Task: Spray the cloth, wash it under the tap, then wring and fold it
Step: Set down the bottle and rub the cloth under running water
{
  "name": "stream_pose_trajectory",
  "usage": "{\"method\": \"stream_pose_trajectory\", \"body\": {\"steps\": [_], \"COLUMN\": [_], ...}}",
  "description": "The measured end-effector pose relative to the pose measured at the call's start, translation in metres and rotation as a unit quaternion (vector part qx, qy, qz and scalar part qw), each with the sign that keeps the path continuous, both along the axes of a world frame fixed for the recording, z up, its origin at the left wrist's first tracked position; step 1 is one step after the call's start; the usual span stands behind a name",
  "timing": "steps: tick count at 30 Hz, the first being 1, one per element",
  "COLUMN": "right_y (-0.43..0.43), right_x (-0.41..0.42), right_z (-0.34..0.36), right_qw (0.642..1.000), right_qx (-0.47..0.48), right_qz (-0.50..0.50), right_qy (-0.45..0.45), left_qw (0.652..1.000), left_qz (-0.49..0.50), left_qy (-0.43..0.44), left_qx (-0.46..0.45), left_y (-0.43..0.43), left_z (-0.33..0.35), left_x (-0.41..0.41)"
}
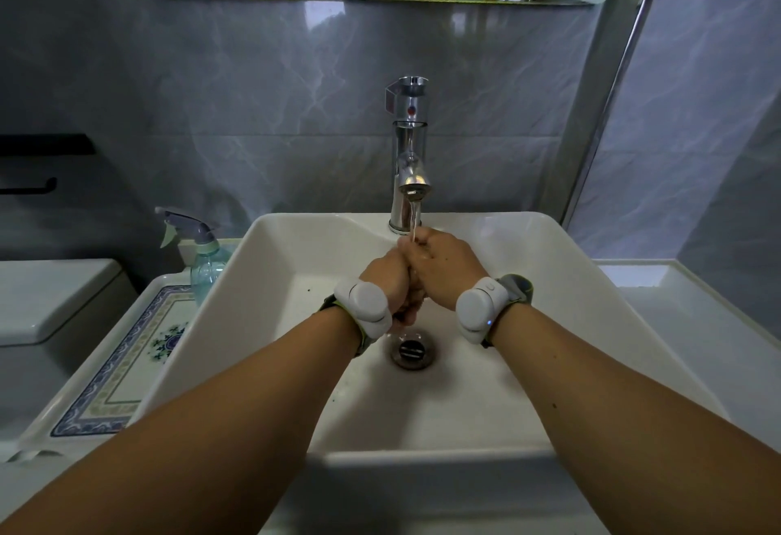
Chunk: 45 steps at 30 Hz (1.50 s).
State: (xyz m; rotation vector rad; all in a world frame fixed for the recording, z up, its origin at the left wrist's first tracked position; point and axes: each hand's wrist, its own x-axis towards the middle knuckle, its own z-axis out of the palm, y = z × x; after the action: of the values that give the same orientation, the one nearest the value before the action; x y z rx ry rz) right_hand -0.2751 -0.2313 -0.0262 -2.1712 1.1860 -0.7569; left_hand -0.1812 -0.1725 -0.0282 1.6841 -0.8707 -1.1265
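Water runs in a thin stream (415,219) from the chrome tap (409,154) onto my two hands, which are pressed together over the white sink (296,238). My left hand (386,276) is curled into a fist. My right hand (446,266) wraps over it from the right, directly under the stream. The cloth is almost wholly hidden inside my hands; only a small dark bit (400,317) peeks out below the fingers. The spray bottle (205,257), clear with a grey trigger, stands upright left of the sink, away from both hands.
The drain (412,350) lies just below my hands. A patterned tile counter (122,369) and a toilet tank (55,302) are to the left, and a white ledge (697,323) to the right. A grey marble wall and a mirror rise behind the tap.
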Motion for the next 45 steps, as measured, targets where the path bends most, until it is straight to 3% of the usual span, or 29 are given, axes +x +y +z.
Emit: {"method": "stream_pose_trajectory", "body": {"steps": [6,11,19,28,34,41,45], "right_y": [-0.003,0.000,0.002,-0.001,0.002,0.000,-0.001], "right_x": [-0.003,-0.005,0.000,-0.004,-0.006,0.001,0.000], "right_z": [-0.001,0.003,-0.002,0.000,0.001,-0.003,-0.003], "right_qw": [0.999,0.993,0.999,0.999,0.989,0.998,0.999], "right_qx": [0.010,0.083,0.000,0.020,0.136,0.057,0.025], "right_qz": [-0.040,-0.069,-0.032,-0.036,-0.059,-0.021,-0.018], "right_qy": [-0.004,-0.044,-0.025,0.018,-0.026,-0.013,-0.026], "left_qw": [0.992,0.995,0.999,0.984,0.974,1.000,0.999], "left_qz": [-0.031,-0.013,0.013,-0.075,-0.072,0.004,-0.031], "left_qy": [-0.126,-0.102,0.031,-0.162,-0.213,-0.025,-0.018], "left_qx": [-0.012,0.003,0.002,-0.009,0.009,0.012,0.010], "left_y": [-0.004,-0.008,0.000,-0.003,-0.011,-0.006,-0.001], "left_z": [0.005,0.007,0.006,0.003,-0.003,-0.001,0.001], "left_x": [-0.003,0.000,-0.001,0.002,0.010,0.008,0.003]}}
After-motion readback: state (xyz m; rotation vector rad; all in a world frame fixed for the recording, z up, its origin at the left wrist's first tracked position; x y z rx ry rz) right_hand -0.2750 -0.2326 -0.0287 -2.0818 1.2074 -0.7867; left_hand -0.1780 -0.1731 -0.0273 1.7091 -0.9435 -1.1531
